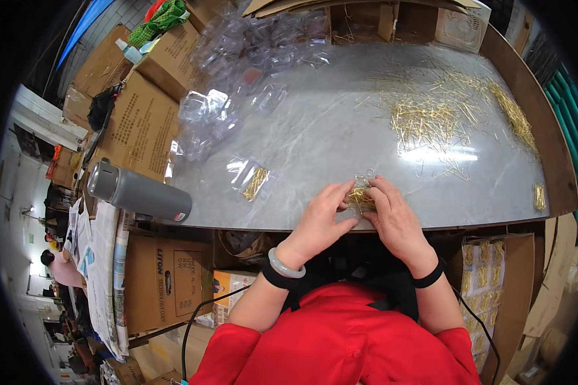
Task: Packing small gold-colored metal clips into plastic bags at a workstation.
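At the table's front edge my left hand and my right hand face each other, fingers curled around a small bunch of gold wire hooks. Both hands are closed on the bunch, and a few wire ends stick out past the fingertips. To the left lies a clear plastic case with gold hooks in it. A large loose pile of gold wire hooks spreads over the grey marbled table to the right. Near the right front corner sits a small tidy bundle of hooks.
A heap of clear plastic cases covers the back left. A grey flask lies at the left edge beside cardboard boxes. Cardboard walls line the right side. Below the table, a carton holds rows of packed gold hooks.
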The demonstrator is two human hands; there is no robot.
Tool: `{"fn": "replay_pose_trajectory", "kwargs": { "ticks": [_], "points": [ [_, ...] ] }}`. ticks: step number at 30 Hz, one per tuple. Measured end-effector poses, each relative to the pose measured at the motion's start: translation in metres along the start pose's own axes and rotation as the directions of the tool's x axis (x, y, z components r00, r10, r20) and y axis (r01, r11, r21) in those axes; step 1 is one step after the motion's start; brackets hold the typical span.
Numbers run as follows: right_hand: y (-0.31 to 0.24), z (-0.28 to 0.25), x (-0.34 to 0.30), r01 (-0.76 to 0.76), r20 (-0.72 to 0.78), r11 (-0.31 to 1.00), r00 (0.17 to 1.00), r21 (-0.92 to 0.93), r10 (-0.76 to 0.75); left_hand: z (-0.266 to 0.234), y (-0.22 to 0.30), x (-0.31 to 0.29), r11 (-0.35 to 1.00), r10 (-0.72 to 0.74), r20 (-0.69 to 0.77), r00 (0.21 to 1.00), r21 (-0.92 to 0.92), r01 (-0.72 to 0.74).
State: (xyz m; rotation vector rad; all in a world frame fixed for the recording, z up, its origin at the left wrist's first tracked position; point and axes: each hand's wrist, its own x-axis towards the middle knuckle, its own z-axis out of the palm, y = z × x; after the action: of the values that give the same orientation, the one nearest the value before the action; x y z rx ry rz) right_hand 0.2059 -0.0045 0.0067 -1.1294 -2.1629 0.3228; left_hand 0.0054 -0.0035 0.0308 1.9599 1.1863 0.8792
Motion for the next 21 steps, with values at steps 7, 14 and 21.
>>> {"fn": "replay_pose_trajectory", "kwargs": {
  "ticks": [7, 14, 21],
  "points": [
    [0.003, -0.003, -0.001, -0.045, -0.008, 0.995, 0.999, 0.085, 0.045, 0.002, -0.009, 0.003, 0.990, 0.046, -0.062, 0.997, 0.135, -0.037],
    [-0.001, -0.006, 0.004, -0.034, 0.023, 0.995, 0.999, -0.096, 0.036, 0.006, -0.006, 0.015, 0.999, -0.028, -0.017, 0.999, 0.019, 0.029],
    [0.002, 0.001, 0.003, -0.034, 0.022, 0.996, 0.999, -0.078, 0.035, 0.001, -0.012, 0.003, 0.999, 0.043, -0.171, 0.984, 0.021, -0.040]
  ]
}}
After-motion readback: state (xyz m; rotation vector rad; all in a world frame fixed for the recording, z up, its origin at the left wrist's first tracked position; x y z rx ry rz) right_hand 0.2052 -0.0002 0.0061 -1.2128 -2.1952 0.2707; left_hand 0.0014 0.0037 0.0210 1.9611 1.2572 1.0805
